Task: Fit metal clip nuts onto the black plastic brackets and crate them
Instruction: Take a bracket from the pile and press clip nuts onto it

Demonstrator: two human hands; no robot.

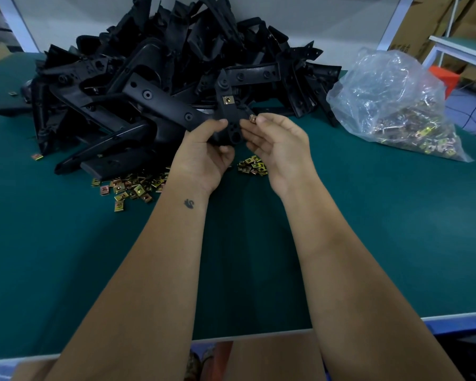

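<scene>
Left hand (204,149) grips bracket (227,111); right hand (279,145) pinches clip nut (252,118).

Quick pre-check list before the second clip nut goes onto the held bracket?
1. Bracket held steady: ok, left hand grips its lower end.
2. First clip nut seated on the bracket: ok.
3. Next clip nut in hand: ok, pinched by the right hand fingers at the bracket's right edge.
4. Nut's open side facing the bracket: cannot tell.
5. Spare nuts within reach: ok, loose nuts on the green mat.
6. Crate ready: cannot tell, not in view.
</scene>
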